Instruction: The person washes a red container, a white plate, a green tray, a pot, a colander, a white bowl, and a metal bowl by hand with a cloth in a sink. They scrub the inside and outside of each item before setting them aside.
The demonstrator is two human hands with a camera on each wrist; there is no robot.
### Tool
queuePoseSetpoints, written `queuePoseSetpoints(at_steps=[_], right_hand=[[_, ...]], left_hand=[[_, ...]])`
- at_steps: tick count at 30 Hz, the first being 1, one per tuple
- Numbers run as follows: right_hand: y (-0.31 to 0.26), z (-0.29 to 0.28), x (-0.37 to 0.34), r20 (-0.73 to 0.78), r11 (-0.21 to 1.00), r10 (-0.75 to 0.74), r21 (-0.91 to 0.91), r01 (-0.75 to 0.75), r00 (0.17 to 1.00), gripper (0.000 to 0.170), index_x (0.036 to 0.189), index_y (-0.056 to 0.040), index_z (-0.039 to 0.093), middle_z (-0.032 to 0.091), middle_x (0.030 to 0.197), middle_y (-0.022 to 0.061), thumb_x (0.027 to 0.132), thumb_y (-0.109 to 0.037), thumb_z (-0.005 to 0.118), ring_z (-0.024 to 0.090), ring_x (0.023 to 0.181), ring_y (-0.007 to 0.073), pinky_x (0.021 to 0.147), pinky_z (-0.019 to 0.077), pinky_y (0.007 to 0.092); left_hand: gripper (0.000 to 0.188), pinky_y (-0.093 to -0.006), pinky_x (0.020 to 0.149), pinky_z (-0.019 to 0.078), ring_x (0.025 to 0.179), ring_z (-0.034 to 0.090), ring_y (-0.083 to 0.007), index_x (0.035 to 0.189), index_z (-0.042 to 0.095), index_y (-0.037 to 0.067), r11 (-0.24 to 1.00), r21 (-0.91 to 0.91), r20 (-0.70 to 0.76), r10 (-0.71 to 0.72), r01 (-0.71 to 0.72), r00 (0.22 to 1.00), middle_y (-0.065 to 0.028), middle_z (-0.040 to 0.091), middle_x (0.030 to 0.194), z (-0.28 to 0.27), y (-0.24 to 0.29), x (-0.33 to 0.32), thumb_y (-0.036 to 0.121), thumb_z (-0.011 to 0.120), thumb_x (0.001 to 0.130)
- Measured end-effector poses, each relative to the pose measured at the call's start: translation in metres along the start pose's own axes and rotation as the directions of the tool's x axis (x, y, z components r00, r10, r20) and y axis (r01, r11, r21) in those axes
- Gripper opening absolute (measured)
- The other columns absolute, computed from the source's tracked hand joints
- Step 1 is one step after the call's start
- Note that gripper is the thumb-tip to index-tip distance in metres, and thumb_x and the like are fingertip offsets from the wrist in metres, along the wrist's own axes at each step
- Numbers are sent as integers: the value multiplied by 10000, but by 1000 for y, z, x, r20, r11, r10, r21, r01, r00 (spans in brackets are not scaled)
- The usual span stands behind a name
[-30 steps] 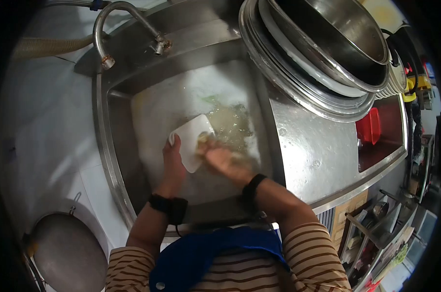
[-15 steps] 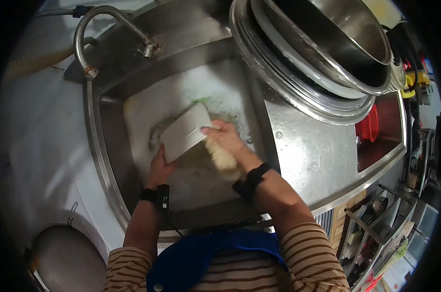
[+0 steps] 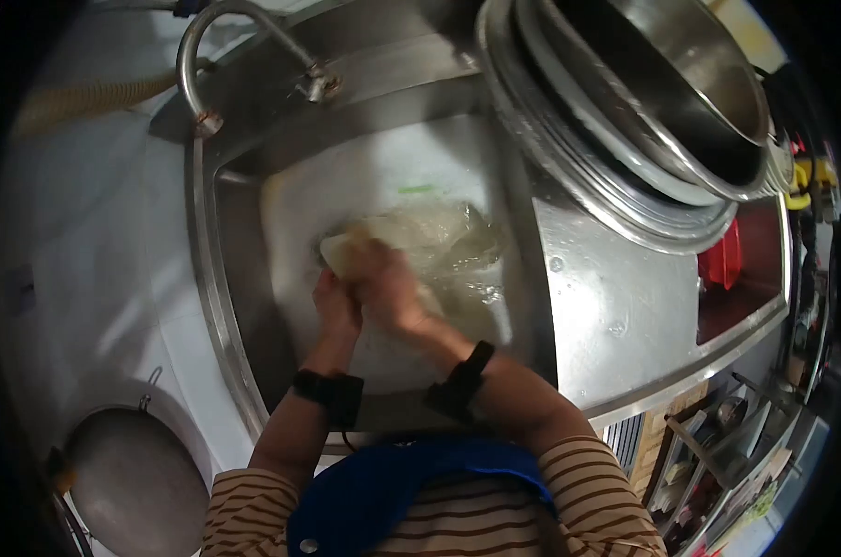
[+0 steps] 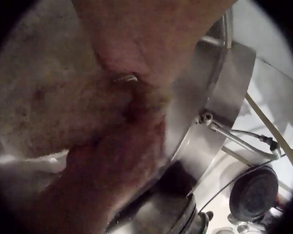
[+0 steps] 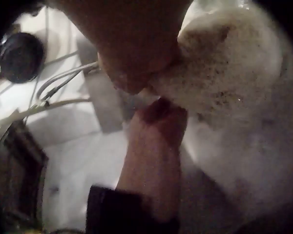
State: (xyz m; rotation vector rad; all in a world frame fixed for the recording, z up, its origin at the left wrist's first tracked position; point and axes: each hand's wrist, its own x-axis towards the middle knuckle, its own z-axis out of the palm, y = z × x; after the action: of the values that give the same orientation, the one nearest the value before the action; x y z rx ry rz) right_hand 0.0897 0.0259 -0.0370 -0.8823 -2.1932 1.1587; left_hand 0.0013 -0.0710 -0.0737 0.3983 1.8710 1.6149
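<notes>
At the middle of the foamy sink in the head view, my left hand grips a white dish by its near side. My right hand, blurred, holds a beige scrubber against it and covers much of the dish. In the right wrist view the speckled scrubber bulges out from my right hand, with my left hand just below. The left wrist view shows the scrubber between my left hand and right hand; the dish is barely distinguishable there.
A curved faucet stands at the sink's back left. Stacked metal basins rest on the steel counter at the right, near a red container in a side basin. A round pan is at lower left.
The dish has tipped from the raised, broad-side pose of half a second ago and sits lower between the hands. My right hand has moved left over it, close to the left hand. The head view has shifted slightly.
</notes>
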Motion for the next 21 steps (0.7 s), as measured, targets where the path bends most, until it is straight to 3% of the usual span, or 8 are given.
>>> queuePoseSetpoints(at_steps=[2, 5, 6, 12, 14, 17, 18, 21], right_hand=[[-54, -30, -2, -97, 995, -91, 26, 94, 991, 412, 1074, -106, 562, 547, 997, 147, 663, -73, 556, 515, 868, 345, 774, 429, 431], [-33, -30, 3, -134, 974, -133, -200, 105, 982, 368, 1048, -116, 568, 543, 1016, 137, 681, -93, 549, 518, 854, 336, 754, 423, 434], [-3, -19, 3, -69, 962, -57, -272, 36, 996, 346, 1034, -112, 573, 550, 1015, 143, 690, -95, 539, 522, 860, 339, 771, 426, 429], [59, -73, -35, 78, 814, 500, -382, -437, 863, 325, 1066, -87, 586, 542, 1138, 141, 758, -139, 498, 500, 1082, 296, 925, 362, 385], [47, -98, -42, 261, 679, 724, -429, -596, 638, 365, 1109, -92, 571, 510, 1208, 149, 780, -242, 514, 468, 1132, 292, 947, 345, 390], [81, -72, -79, 101, 894, 390, -278, -350, 915, 443, 1114, -62, 558, 513, 1202, 151, 779, -351, 543, 467, 1133, 290, 966, 321, 404], [52, -94, -65, 552, 860, 394, -504, -83, 734, 468, 1132, -59, 536, 520, 1187, 127, 784, -371, 561, 500, 1060, 280, 936, 344, 371], [30, -105, -66, 447, 854, 406, -496, -157, 797, 383, 1107, -73, 553, 543, 1134, 118, 810, -313, 519, 522, 1010, 280, 894, 379, 369]], left_hand=[[217, -319, 784, 463, 834, 577, -197, 1042, 514, -30, 922, 306, 115, 211, -237, 971, -101, 581, 920, -17, -7, 5, 77, 528, 854], [228, -347, 841, 453, 911, 585, -244, 1042, 520, -56, 750, -536, 123, -384, 387, 915, -127, 590, 985, 14, 83, -22, -25, 518, 815], [228, -347, 841, 453, 911, 585, -244, 1042, 520, -56, 751, -539, 127, -376, 382, 918, -127, 590, 985, 15, 87, -25, -25, 518, 815], [220, -300, 763, 480, 834, 600, -187, 1023, 532, -43, 933, -227, 284, -211, 279, 935, -108, 604, 955, -4, 125, -52, -37, 537, 802], [203, -288, 726, 483, 812, 602, -162, 1014, 548, -23, 991, -7, 418, -120, 136, 900, -97, 610, 937, 9, 163, -71, -14, 539, 811], [179, -302, 672, 498, 772, 621, -164, 992, 587, 27, 800, 309, 840, 24, -514, 542, -96, 628, 915, 47, 204, -92, 40, 531, 822], [196, -340, 699, 502, 805, 624, -238, 991, 585, 15, 553, -6, 888, 386, -833, 249, -128, 621, 929, 70, 195, -98, 34, 511, 811], [219, -341, 824, 480, 931, 586, -279, 922, 573, -36, 442, -377, 843, 527, -814, -105, -153, 596, 990, 140, 180, -119, 15, 563, 709]])
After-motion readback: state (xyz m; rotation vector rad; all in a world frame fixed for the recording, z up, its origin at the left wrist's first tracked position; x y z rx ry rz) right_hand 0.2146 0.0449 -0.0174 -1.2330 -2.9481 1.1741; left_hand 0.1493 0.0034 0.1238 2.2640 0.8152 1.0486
